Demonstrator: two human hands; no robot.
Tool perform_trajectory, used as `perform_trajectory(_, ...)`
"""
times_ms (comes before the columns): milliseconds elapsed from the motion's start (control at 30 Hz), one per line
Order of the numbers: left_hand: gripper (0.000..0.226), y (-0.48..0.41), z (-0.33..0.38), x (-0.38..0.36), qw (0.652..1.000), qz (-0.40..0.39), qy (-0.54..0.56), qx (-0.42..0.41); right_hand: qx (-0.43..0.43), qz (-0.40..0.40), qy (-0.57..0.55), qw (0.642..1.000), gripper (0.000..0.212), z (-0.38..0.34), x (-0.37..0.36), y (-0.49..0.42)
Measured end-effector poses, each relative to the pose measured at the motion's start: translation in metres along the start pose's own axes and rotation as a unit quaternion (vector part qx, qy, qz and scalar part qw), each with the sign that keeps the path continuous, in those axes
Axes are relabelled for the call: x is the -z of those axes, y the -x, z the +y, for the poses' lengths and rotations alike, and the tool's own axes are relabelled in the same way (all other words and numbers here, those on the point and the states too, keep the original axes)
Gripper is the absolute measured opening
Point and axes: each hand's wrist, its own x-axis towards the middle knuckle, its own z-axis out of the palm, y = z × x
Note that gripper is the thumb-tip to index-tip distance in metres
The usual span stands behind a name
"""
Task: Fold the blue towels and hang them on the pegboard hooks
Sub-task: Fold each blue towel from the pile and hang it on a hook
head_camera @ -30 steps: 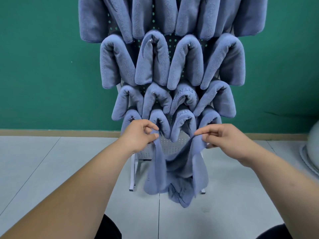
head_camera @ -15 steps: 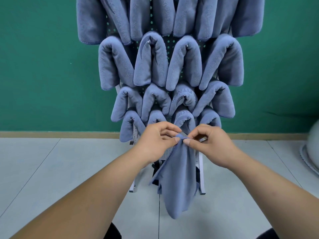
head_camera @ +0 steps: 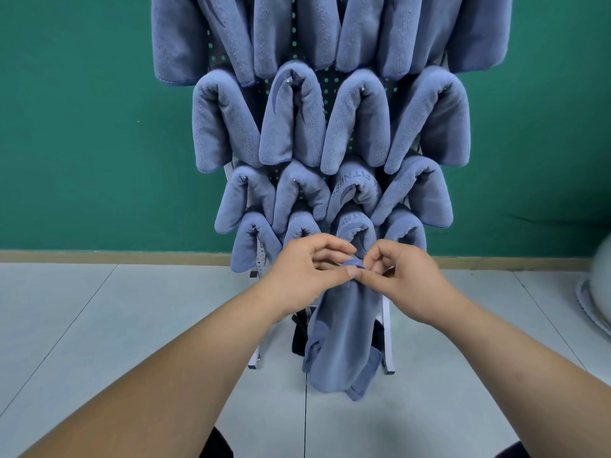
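head view, single frame. left hand (head_camera: 307, 276) and right hand (head_camera: 408, 284) meet in front of the lower edge of the pegboard (head_camera: 325, 90), thumb tips touching. between them is the top of one loose blue towel (head_camera: 345, 332), gathered into a narrow bunch. left thumb and forefinger pinch the bunch, and right thumb and forefinger pinch it from the other side. the remaining fingers (head_camera: 334, 247) of both hands are curled loosely, off the cloth. the towel hangs free below the pinch as a long doubled strip. its lower end is uneven, with one flap sticking out, and it is clear of the floor (head_camera: 132, 325), in front of the stand's white legs (head_camera: 390, 342). judgement: top corners held together up high so the cloth's own weight pulls the halves straight; folding in the air, no table in use. step in hand = fold, not yet hang. pegboard nearly full: hung towels (head_camera: 291, 117) in four visible rows, each draped over one of the hooks (head_camera: 290, 81) as an inverted u, rows overlapping downward. draping at the midpoint should keep each balanced on a single hook. no free hook seen; the bottom row is partly hidden by the hands, so cannot tell whether a spot remains there. task looks late-stage. risk: the loose bottom flap may leave the fold crooked. behind: green wall (head_camera: 82, 127); pale round object (head_camera: 595, 292) at the right edge of the floor, unidentified.
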Motion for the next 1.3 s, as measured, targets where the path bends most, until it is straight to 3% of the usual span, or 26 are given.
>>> perform_trajectory(167,0.024,-0.002,-0.005,0.002,0.999,-0.007,-0.026,-0.022,0.001,-0.054,-0.032,0.998,0.022,-0.002,0.003,0.001)
perform_trajectory(267,0.022,-0.007,-0.010,0.004,0.998,0.006,-0.063,-0.032,-0.014,-0.112,-0.055,0.992,0.003,0.001,0.005,0.000)
perform_trajectory(400,0.020,-0.010,-0.015,0.005,0.995,0.022,-0.092,-0.025,-0.026,-0.090,-0.054,0.994,0.012,0.002,0.006,0.002)
perform_trajectory(833,0.003,-0.005,-0.014,0.008,0.989,-0.012,-0.141,-0.033,-0.014,-0.072,-0.028,0.997,0.013,0.006,0.000,0.000)
perform_trajectory(1033,0.012,-0.019,-0.019,0.031,0.976,0.079,-0.190,-0.067,-0.032,-0.121,-0.024,0.992,0.014,0.019,0.014,-0.003)
perform_trajectory(1167,0.004,-0.021,-0.019,0.065,0.963,0.166,-0.200,-0.066,-0.066,-0.145,0.088,0.983,0.013,0.043,0.036,-0.005)
perform_trajectory(1300,0.010,-0.020,-0.026,0.099,0.947,0.224,-0.223,-0.049,-0.095,-0.091,0.215,0.968,0.015,0.058,0.061,-0.004)
